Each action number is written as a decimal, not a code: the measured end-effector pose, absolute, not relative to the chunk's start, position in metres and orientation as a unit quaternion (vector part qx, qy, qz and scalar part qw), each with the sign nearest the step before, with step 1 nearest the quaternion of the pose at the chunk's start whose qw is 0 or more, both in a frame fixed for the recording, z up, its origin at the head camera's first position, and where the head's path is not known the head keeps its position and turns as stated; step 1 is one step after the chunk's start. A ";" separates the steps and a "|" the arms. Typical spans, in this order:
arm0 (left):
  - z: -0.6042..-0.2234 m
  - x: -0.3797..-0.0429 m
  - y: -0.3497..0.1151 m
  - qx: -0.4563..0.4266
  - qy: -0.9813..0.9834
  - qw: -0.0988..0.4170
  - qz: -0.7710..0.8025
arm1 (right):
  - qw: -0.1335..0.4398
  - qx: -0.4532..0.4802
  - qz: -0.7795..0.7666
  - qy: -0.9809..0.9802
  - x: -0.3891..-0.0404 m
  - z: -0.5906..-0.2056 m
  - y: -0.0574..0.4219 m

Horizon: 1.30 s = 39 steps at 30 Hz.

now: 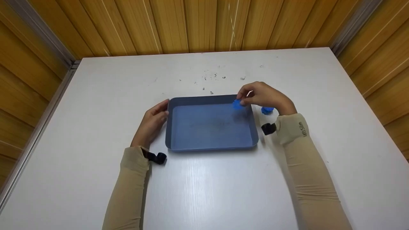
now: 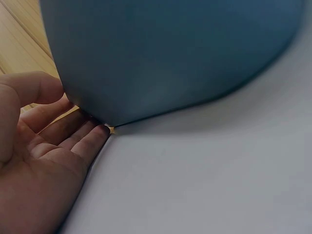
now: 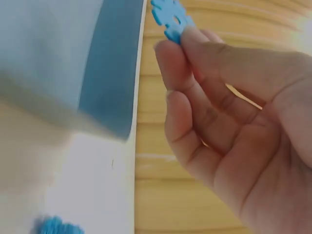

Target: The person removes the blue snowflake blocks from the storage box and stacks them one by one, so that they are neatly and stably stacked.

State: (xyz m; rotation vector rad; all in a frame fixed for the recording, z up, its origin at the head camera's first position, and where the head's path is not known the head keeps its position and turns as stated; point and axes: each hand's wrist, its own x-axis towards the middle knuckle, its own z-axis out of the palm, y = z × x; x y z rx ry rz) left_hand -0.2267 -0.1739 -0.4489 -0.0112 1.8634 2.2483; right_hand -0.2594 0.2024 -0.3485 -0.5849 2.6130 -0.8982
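My right hand (image 1: 262,95) pinches a blue snowflake-shaped plastic disc (image 1: 237,104) between thumb and fingertips, over the tray's far right corner. Up close in the right wrist view, the notched disc (image 3: 171,19) shows a small slot in its middle. A grey-blue rectangular tray (image 1: 211,149) lies on the table, with nothing inside it. Against the tray's left wall rests my left hand (image 1: 151,123), its fingers extended and the thumb touching the wall. In the left wrist view the fingertips meet the tray's outer side (image 2: 161,63) low down.
To the right of the tray, under my right wrist, sits a small blue clump (image 1: 267,110), seemingly more notched discs. The white table (image 1: 204,188) has dark specks behind the tray. Wood-patterned panels (image 1: 201,25) stand along the back and both sides.
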 end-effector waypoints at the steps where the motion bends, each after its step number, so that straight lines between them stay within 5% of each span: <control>1: -0.449 -0.227 -0.174 -0.003 0.633 0.111 0.766 | 0.154 -0.196 -0.319 0.914 -0.259 -0.350 0.207; 22: -0.450 -0.225 -0.176 -0.001 0.615 0.114 0.780 | 0.137 -0.036 -0.345 0.928 -0.250 -0.369 0.276; 39: -0.451 -0.226 -0.175 -0.008 0.611 0.111 0.784 | 0.131 -0.026 -0.337 0.932 -0.246 -0.380 0.294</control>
